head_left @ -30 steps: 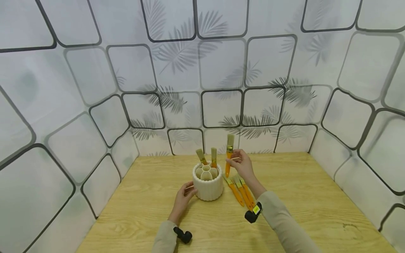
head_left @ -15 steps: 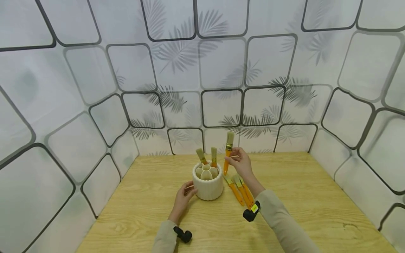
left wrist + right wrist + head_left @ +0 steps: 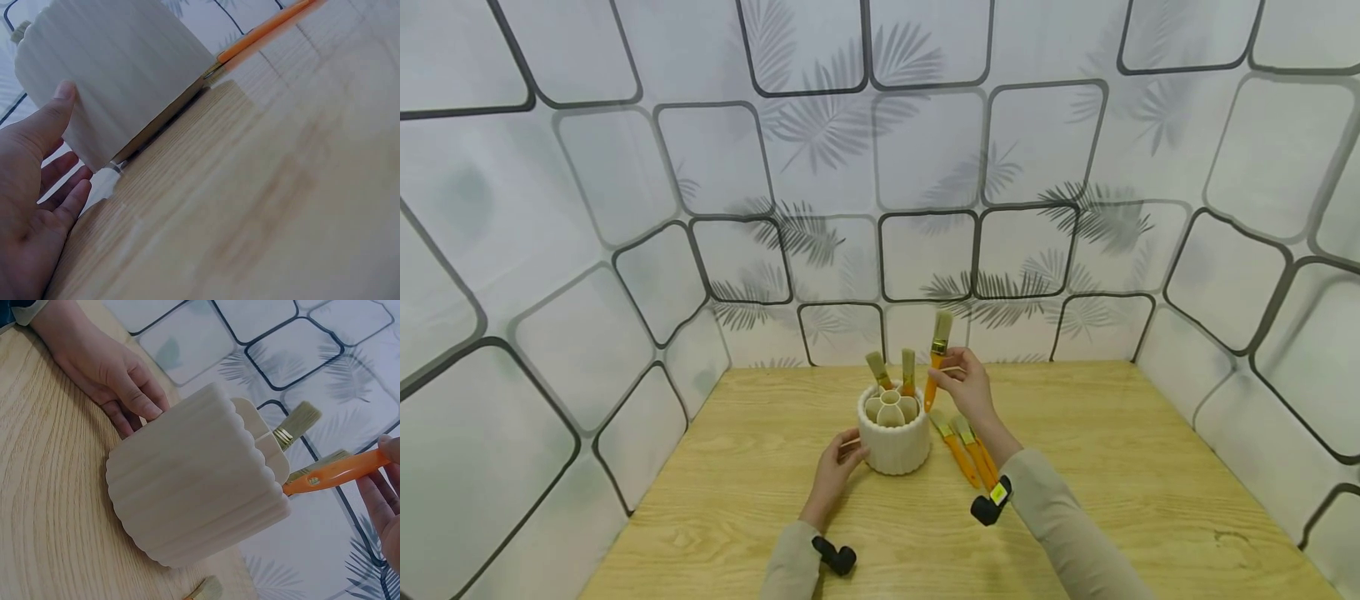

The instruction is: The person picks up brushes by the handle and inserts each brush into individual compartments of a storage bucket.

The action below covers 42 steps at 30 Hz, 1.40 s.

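A cream, ribbed round holder [image 3: 893,450] with petal-like compartments stands upright on the table. Two paintbrushes, one at the left [image 3: 877,369] and one at the right [image 3: 908,371], stand bristles up in its back compartments. My left hand [image 3: 833,475] rests against the holder's left side, its thumb on the wall and its fingers relaxed. Between thumb and fingers, my right hand [image 3: 967,385] pinches another paintbrush [image 3: 936,367] by its orange handle, bristles up. In the right wrist view, the handle's holed end [image 3: 312,481] overlaps the holder's scalloped rim.
On the wooden table [image 3: 737,500], right of the holder, lie orange-handled paintbrushes [image 3: 958,458], partly covered by the right wrist's camera [image 3: 988,507]. Patterned cloth walls [image 3: 925,175] enclose the back and both sides of the table.
My right hand has moved a little to the left with the paintbrush, whose handle end has come from beside the holder to its right rim. The left hand and holder have stayed put.
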{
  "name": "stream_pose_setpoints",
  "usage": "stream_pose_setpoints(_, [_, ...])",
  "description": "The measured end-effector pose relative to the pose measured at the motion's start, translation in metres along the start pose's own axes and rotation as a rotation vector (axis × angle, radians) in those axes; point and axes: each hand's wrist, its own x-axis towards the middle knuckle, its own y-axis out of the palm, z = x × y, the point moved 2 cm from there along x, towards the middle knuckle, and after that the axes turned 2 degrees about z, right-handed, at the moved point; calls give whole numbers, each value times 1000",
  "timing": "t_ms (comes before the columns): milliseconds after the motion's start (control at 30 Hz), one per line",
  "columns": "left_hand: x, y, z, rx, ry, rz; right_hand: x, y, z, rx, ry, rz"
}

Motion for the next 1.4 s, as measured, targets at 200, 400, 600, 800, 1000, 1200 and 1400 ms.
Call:
stream_pose_setpoints(200, [-2, 0, -8, -1, 25, 15, -7, 1, 18, 19, 43, 30])
stream_pose_setpoints(400, [-10, 0, -29, -4, 21, 32, -1, 6, 2, -9, 19, 21])
stream_pose_setpoints(600, [-13, 0, -34, -8, 18, 37, -2, 10, -1, -46, 16, 33])
stream_pose_setpoints(800, [-13, 0, -33, -17, 24, 31, -1, 14, -4, -28, 12, 44])
stream_pose_setpoints(1000, [-12, 0, -35, 12, 39, 27, -3, 16, -3, -29, 11, 50])
stream_pose_setpoints(1200, [-12, 1, -34, 17, 34, 23, -15, 17, 18, -34, 10, 78])
stream_pose_setpoints(1400, [-6, 1, -17, -5, 37, 5, -18, 19, 20, -73, 4, 89])
